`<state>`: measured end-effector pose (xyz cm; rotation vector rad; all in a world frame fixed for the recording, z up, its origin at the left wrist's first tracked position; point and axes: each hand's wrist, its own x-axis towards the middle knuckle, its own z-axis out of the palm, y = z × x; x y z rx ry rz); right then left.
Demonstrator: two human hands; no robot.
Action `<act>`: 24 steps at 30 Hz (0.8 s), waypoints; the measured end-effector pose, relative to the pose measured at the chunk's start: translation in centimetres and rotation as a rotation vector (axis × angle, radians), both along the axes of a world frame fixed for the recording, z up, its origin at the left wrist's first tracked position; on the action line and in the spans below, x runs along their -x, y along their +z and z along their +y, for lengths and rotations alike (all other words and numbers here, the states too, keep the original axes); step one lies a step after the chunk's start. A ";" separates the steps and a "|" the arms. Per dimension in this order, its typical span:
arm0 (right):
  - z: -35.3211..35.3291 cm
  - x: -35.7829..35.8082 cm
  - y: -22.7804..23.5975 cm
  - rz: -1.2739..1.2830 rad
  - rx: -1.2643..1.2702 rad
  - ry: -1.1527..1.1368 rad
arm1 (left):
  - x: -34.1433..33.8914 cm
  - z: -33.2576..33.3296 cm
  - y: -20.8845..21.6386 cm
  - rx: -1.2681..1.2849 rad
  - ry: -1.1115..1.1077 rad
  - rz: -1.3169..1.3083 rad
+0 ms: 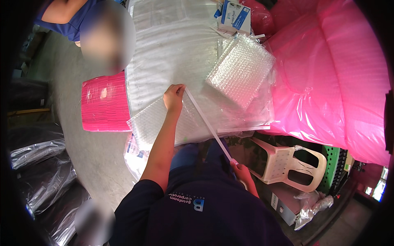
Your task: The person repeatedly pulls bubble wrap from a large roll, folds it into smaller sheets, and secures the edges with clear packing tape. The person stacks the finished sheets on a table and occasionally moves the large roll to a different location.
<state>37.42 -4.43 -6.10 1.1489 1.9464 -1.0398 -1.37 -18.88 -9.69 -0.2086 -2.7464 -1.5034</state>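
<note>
A long, narrow white strip that looks like tape (pixel 204 117) is stretched taut between my hands, running from the table down toward my right side. Its far end is pinched in the closed fingers of my left hand (pixel 174 97), over the right edge of a clear bubble wrap pouch (pixel 148 123). My right hand (pixel 243 174) grips the near end, beside my body and off the table's front edge. Something pale and rounded shows by the right wrist, too hidden to name. Further right, a stack of bubble wrap pouches (pixel 242 67) lies on the plastic-covered table (pixel 164 49).
Another white strip (pixel 244 128) lies along the front edge. A blue-and-white box (pixel 235 18) stands at the back. Large pink wrapped rolls (pixel 328 74) bulge at right, above a beige plastic chair (pixel 289 166). A pink stack (pixel 104 102) sits left; a person (pixel 67 12) is beyond.
</note>
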 end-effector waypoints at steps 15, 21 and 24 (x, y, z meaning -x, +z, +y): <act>0.1 -0.1 -0.6 0.015 -0.017 -0.039 | 0.0 0.1 -0.3 0.010 0.012 0.009; 0.2 -0.1 -0.7 0.007 -0.016 -0.043 | 0.0 0.0 -0.5 -0.007 0.014 0.009; 0.0 -0.1 -0.9 0.000 -0.018 -0.048 | 0.0 0.0 -0.5 0.005 0.023 -0.006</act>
